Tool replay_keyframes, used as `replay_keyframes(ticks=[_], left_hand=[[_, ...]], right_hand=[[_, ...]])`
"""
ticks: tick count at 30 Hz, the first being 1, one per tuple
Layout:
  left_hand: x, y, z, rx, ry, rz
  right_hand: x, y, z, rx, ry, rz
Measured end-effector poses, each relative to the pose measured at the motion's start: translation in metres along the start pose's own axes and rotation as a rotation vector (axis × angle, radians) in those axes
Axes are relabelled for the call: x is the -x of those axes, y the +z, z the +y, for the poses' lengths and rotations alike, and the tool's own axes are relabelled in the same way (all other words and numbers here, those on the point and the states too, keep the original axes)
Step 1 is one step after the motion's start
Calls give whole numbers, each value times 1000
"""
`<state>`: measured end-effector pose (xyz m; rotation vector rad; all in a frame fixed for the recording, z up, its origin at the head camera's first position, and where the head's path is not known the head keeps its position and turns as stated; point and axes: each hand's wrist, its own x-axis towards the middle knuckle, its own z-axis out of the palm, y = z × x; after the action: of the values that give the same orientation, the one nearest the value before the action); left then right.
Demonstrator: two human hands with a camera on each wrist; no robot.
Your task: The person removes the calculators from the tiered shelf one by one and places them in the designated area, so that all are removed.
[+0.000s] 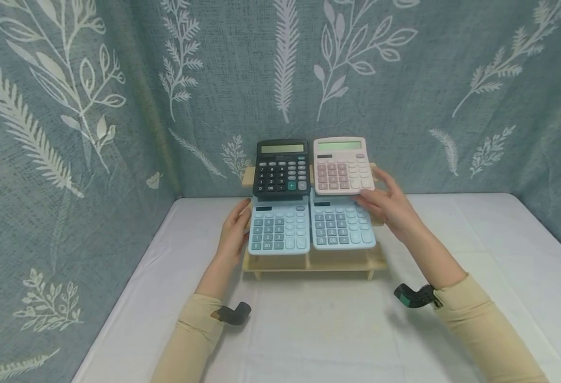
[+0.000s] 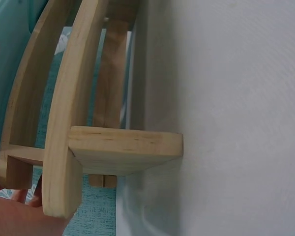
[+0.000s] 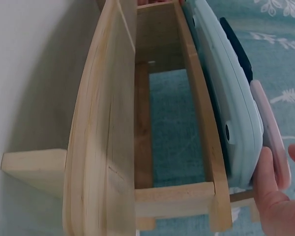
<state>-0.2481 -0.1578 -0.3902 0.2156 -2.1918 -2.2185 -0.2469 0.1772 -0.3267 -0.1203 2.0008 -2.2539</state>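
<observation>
On a tiered wooden rack (image 1: 347, 260), a black calculator (image 1: 282, 168) and a pink calculator (image 1: 343, 166) lean in the upper row. Two light-blue calculators sit below, the left one (image 1: 279, 226) and the right one (image 1: 343, 223). My left hand (image 1: 233, 231) holds the rack's left side, its fingers partly hidden behind the wooden bars in the left wrist view. At the pink calculator's lower right corner, my right hand (image 1: 389, 205) pinches the edge, with a digit on either side. The right wrist view shows one digit (image 3: 266, 174) between the pink and blue calculators.
A white cloth (image 1: 318, 330) covers the table under the rack. Behind and to the left hangs a grey-green curtain (image 1: 242, 69) with a white leaf print. Dark wrist-worn devices stick out from both sleeves, the left (image 1: 236, 314) and the right (image 1: 413, 296).
</observation>
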Motion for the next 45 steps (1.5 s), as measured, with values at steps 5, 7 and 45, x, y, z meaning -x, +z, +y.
replay_keyframes(ticks=[5,7,45], left_hand=[[0,0,-4,-13,14,-6],[1,0,-4,-11,21,-11],[4,0,-7,-80,101,4]], right_hand=[[-4,2,2,-87,10,-2],[-4,3,2,-114,13,-6],[-3,8,-3,-303,101,10]])
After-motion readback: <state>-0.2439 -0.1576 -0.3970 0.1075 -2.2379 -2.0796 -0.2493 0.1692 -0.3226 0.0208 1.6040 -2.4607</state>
